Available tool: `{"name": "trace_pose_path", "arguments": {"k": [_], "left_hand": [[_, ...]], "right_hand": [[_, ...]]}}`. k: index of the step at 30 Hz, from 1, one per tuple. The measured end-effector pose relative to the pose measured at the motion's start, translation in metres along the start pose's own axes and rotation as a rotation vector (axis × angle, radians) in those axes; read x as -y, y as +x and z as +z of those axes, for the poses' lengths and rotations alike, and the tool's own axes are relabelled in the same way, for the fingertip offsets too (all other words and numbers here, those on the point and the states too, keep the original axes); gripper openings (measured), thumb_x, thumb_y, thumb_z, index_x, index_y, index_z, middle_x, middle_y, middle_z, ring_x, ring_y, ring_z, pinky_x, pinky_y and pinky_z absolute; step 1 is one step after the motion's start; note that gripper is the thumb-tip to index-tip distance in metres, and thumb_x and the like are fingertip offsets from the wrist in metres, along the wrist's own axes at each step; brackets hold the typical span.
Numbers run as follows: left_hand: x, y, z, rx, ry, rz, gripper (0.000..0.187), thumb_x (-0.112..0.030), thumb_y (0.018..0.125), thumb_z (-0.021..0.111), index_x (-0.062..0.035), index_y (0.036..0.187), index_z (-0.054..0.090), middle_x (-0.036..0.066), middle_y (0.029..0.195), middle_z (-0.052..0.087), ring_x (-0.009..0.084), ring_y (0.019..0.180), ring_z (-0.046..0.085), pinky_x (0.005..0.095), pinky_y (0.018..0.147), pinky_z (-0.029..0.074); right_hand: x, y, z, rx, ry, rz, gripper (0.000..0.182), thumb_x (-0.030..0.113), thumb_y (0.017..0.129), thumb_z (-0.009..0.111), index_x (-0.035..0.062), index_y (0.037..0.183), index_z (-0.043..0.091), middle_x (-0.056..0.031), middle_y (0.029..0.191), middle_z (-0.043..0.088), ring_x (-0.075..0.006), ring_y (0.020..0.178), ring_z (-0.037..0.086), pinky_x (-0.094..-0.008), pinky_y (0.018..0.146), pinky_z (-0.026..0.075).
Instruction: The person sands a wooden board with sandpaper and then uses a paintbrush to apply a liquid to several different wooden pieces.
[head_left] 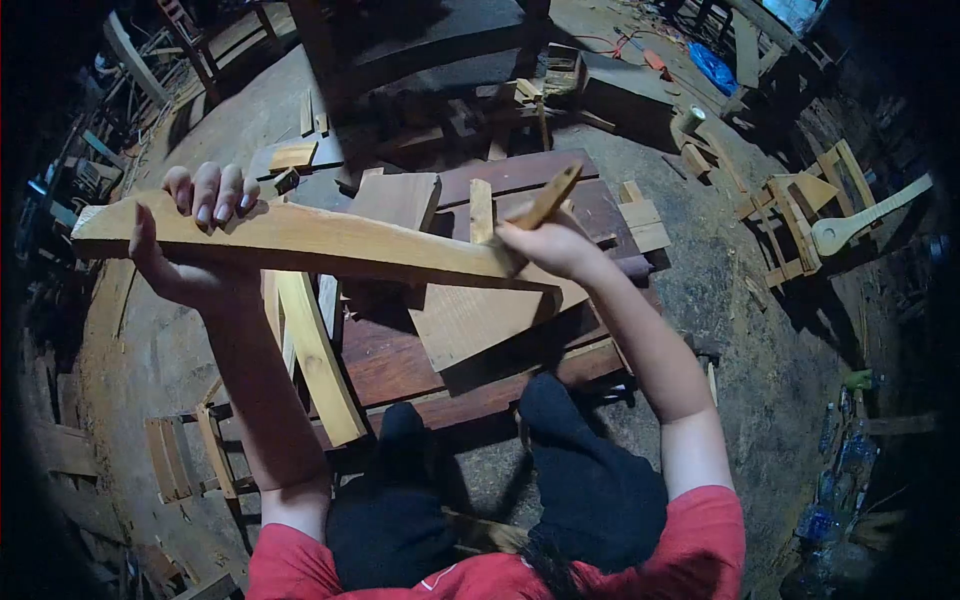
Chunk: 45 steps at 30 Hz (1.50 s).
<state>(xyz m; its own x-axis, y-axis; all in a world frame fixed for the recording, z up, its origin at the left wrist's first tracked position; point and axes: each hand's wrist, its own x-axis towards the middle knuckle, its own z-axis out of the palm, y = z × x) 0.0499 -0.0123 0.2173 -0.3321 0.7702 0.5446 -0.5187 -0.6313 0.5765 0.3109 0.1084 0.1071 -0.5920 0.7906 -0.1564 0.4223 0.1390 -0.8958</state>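
Observation:
A long, slightly curved wooden plank [340, 235] is held up across my view above a low table. My left hand [200, 225] is wrapped round its left end, thumb on the near side and fingers over the top edge. In my right hand [550, 240] is a paintbrush [555, 195], its wooden handle pointing up and to the right. Its dark, blurred bristle end touches or lies very close to the plank's right part. Under the plank, a wide flat board [470, 325] lies on the reddish-brown table [385, 365].
A yellowish plank [320, 360] leans at the table's left side. Another board [395, 200] and small offcuts lie farther back. On the right stand a small wooden frame [800, 215] and a long wooden spoon-shaped piece [870, 220]. Plastic bottles [825, 515] lie at lower right.

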Motion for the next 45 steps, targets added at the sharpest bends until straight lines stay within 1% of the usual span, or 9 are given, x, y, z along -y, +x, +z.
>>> {"name": "trace_pose_path", "arguments": {"k": [7, 12, 16, 27, 34, 38, 41, 44, 45], "left_hand": [[-0.001, -0.002, 0.005, 0.044, 0.008, 0.011, 0.031, -0.038, 0.07, 0.045, -0.0101, 0.067, 0.032, 0.0, 0.056, 0.032, 0.0117, 0.056, 0.033, 0.0256, 0.058, 0.028], [-0.002, -0.001, -0.001, 0.119, -0.042, -0.015, 0.032, -0.04, 0.07, 0.045, -0.0103, 0.068, 0.032, 0.0, 0.057, 0.033, 0.0115, 0.056, 0.033, 0.0259, 0.059, 0.027], [-0.001, -0.001, 0.008, 0.183, -0.035, -0.004, 0.032, -0.04, 0.069, 0.045, -0.0103, 0.068, 0.032, 0.0, 0.057, 0.034, 0.0112, 0.056, 0.034, 0.0261, 0.058, 0.027], [0.0, 0.0, 0.015, 0.168, -0.041, -0.004, 0.033, -0.04, 0.069, 0.046, -0.0103, 0.067, 0.032, 0.0, 0.057, 0.034, 0.0113, 0.057, 0.033, 0.025, 0.057, 0.027], [-0.001, -0.004, 0.0, 0.089, -0.033, 0.017, 0.031, -0.039, 0.07, 0.045, -0.0104, 0.067, 0.031, 0.0, 0.056, 0.032, 0.0118, 0.056, 0.033, 0.0262, 0.058, 0.027], [0.001, 0.001, 0.003, 0.148, -0.044, 0.033, 0.031, -0.039, 0.071, 0.043, -0.0107, 0.066, 0.031, 0.0, 0.055, 0.033, 0.0117, 0.055, 0.034, 0.0263, 0.057, 0.028], [0.002, 0.001, 0.009, 0.145, -0.045, 0.033, 0.031, -0.038, 0.071, 0.042, -0.0106, 0.066, 0.03, 0.0, 0.055, 0.033, 0.0118, 0.056, 0.035, 0.0263, 0.057, 0.028], [0.002, 0.001, 0.009, 0.14, -0.048, 0.023, 0.031, -0.038, 0.071, 0.042, -0.0106, 0.067, 0.03, 0.0, 0.055, 0.033, 0.0119, 0.056, 0.035, 0.026, 0.057, 0.028], [0.002, 0.001, 0.008, 0.144, -0.06, 0.019, 0.031, -0.039, 0.071, 0.042, -0.0106, 0.067, 0.03, 0.0, 0.055, 0.032, 0.0119, 0.056, 0.035, 0.0258, 0.057, 0.028]], "right_hand": [[0.006, 0.002, 0.015, 0.018, 0.696, -0.094, 0.025, 0.024, 0.073, 0.055, 0.0019, 0.085, 0.056, -0.0037, 0.077, 0.054, -0.009, 0.07, 0.049, -0.0211, 0.061, 0.04], [-0.157, -0.014, -0.01, -0.376, 0.355, 0.384, 0.033, 0.028, 0.069, 0.057, -0.0004, 0.086, 0.056, -0.006, 0.075, 0.056, -0.0134, 0.067, 0.053, -0.026, 0.061, 0.042], [-0.129, -0.034, -0.022, -0.414, -0.137, 0.474, 0.029, 0.027, 0.07, 0.052, 0.0005, 0.078, 0.057, -0.0112, 0.075, 0.058, -0.0189, 0.073, 0.056, -0.0304, 0.063, 0.042], [0.088, -0.032, 0.039, -0.101, 0.451, -0.306, 0.028, 0.023, 0.075, 0.053, 0.001, 0.092, 0.053, -0.0069, 0.085, 0.054, -0.0114, 0.075, 0.051, -0.0231, 0.065, 0.042], [-0.075, -0.04, 0.013, -0.433, 0.375, 0.168, 0.025, 0.022, 0.076, 0.051, 0.001, 0.089, 0.053, -0.0058, 0.088, 0.052, -0.0109, 0.075, 0.05, -0.0234, 0.062, 0.042], [-0.151, -0.04, -0.002, -0.466, -0.252, 0.041, 0.018, 0.015, 0.072, 0.053, -0.0019, 0.077, 0.054, -0.007, 0.074, 0.055, -0.0126, 0.069, 0.052, -0.0264, 0.063, 0.043], [-0.074, -0.015, 0.008, -0.367, -0.539, 0.049, 0.021, 0.021, 0.075, 0.048, 0.0017, 0.074, 0.055, -0.0035, 0.065, 0.056, -0.011, 0.065, 0.054, -0.0247, 0.057, 0.041], [0.038, -0.007, 0.028, -0.135, 0.387, -0.013, 0.025, 0.021, 0.073, 0.054, -0.0003, 0.085, 0.054, -0.0053, 0.071, 0.055, -0.0097, 0.06, 0.05, -0.0224, 0.05, 0.041], [0.059, -0.004, 0.036, -0.232, 0.257, -0.368, 0.025, 0.022, 0.075, 0.053, -0.0002, 0.086, 0.054, -0.0041, 0.072, 0.054, -0.0083, 0.059, 0.049, -0.0196, 0.049, 0.04]]}}
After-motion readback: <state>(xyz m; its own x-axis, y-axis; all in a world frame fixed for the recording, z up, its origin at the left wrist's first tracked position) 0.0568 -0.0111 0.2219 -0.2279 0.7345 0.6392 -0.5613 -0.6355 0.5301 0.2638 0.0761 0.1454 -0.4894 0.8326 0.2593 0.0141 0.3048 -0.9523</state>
